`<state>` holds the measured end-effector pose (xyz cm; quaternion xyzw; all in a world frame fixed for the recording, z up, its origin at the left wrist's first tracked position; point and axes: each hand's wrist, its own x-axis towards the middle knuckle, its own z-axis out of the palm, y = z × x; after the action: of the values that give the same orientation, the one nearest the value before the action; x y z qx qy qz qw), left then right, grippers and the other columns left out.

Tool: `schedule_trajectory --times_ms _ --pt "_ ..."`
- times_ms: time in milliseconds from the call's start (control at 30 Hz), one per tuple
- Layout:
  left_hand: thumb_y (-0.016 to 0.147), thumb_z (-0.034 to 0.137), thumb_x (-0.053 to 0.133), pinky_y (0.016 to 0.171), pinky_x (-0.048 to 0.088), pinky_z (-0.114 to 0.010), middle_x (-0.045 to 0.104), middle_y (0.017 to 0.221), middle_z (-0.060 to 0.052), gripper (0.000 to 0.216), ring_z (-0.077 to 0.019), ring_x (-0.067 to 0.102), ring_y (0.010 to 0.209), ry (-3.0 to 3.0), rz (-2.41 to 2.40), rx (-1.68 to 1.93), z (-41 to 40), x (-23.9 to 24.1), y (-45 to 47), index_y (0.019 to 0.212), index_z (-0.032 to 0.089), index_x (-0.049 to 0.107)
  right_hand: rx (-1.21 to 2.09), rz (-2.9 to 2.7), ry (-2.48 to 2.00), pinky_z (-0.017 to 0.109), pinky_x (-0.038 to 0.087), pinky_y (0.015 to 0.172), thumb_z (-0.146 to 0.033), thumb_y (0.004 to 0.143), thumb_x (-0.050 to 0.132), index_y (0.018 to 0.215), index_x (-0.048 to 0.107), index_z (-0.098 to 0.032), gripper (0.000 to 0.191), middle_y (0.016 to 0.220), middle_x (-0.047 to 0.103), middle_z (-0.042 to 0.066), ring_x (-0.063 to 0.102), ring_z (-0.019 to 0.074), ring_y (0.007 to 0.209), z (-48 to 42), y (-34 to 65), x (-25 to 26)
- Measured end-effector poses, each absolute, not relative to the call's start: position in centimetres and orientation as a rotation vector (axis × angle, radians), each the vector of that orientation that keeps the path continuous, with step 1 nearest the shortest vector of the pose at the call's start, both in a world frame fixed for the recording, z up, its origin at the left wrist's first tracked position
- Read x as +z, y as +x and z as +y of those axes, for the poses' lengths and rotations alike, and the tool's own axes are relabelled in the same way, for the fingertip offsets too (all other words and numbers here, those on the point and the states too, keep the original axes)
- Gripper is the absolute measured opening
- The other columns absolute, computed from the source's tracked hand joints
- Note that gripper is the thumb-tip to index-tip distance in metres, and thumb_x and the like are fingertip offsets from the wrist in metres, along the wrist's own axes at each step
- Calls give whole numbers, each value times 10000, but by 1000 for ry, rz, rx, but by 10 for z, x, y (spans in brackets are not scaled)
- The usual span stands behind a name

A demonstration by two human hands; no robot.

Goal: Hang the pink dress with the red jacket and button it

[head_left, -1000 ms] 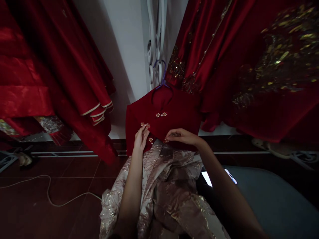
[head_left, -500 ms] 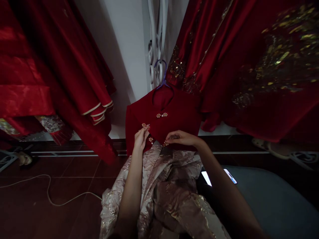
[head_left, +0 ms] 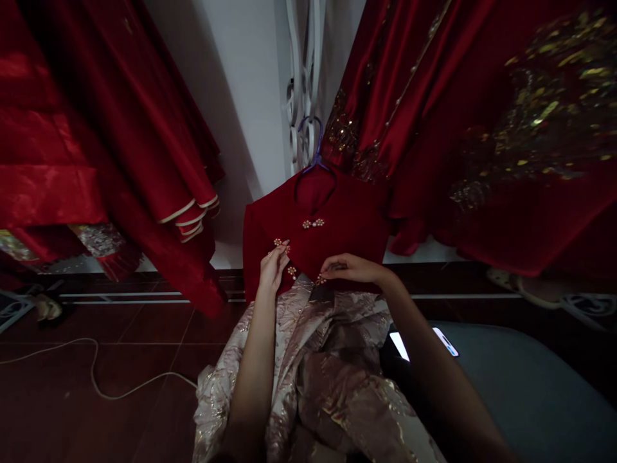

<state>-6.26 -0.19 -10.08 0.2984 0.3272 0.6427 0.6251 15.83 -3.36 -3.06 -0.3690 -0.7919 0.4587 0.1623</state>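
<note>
A dark red garment top (head_left: 351,212) hangs from a purple hanger (head_left: 317,159) in front of me, over a shiny pinkish brocade skirt (head_left: 299,328). One flower-shaped beaded clasp (head_left: 313,224) is joined below its neckline. My left hand (head_left: 274,265) is closed in a pinch on the garment's front edge, beside a gold flower clasp half (head_left: 292,272). On the other side, my right hand (head_left: 349,267) pinches another flower clasp half (head_left: 321,279) near the garment's lower front. Between the hands the front parts slightly, and the brocade shows there.
Red garments (head_left: 183,128) hang at the left, and red gowns with gold sequins (head_left: 554,116) at the right. A white metal rack (head_left: 308,71) stands behind the hanger. A lit phone (head_left: 446,342) lies on a grey seat (head_left: 530,379). A cable (head_left: 96,373) crosses the tiled floor.
</note>
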Motion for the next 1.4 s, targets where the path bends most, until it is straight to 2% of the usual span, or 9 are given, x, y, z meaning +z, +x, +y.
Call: schedule_trajectory --times_ms 100,167,333,500,600,767,900,1100,1400 --pt "759 482 594 452 409 -154 677 746 -31 403 -32 517 465 873 890 1305 -3 -89 -64 968 150 686 1470 -2289 -1037 294 441 819 -444 717 641 877 682 -159 330 921 694 55 621 180 879 -35 163 -30" --pt "773 513 565 406 349 -165 650 704 -23 435 -28 443 419 1135 959 1285 0 -73 -61 971 143 681 1528 -2300 -1057 292 441 806 -438 705 653 869 680 -146 336 911 692 61 622 176 864 -35 167 -30" --pt "784 394 609 638 436 -201 620 854 -27 286 -81 537 677 1992 1006 1425 12 -23 -49 975 187 659 1582 -2290 -1073 299 432 818 -440 699 651 859 682 -140 341 912 687 63 614 171 864 -32 175 -32" --pt "796 388 605 673 426 -237 546 926 -28 260 -129 545 790 2640 1155 976 21 11 -49 997 224 629 1562 -2277 -1090 306 426 832 -453 695 653 882 693 -147 362 923 686 64 611 179 880 -33 177 -32" --pt "830 367 565 677 423 -248 522 959 -43 231 -151 534 858 2833 1136 848 25 21 -49 986 209 626 1588 -2285 -1098 305 430 832 -448 689 659 875 695 -147 356 916 686 64 611 177 874 -34 178 -31" --pt "826 333 572 733 440 -282 524 989 -61 191 -179 506 944 2974 1035 798 31 31 -44 918 183 648 1640 -2272 -1082 286 443 805 -394 712 649 852 680 -141 291 888 684 53 611 153 832 -35 186 -30" --pt "805 307 596 823 439 -328 587 965 -60 154 -187 522 949 2969 917 861 36 36 -43 861 173 648 1649 -2263 -1099 286 442 808 -390 716 647 843 679 -136 286 878 683 52 612 153 831 -34 193 -32" --pt "784 284 616 1040 314 -402 662 832 -24 127 -152 590 864 2939 828 794 48 35 -42 833 170 643 1672 -2273 -1088 291 444 824 -418 713 645 869 680 -129 330 901 684 64 615 154 847 -32 190 -32" --pt "780 256 614 1049 333 -405 642 779 -1 95 -138 604 812 2930 810 846 44 33 -38 772 165 586 1676 -2264 -1088 298 433 836 -405 721 646 873 685 -137 311 919 682 62 609 161 871 -31 190 -35"
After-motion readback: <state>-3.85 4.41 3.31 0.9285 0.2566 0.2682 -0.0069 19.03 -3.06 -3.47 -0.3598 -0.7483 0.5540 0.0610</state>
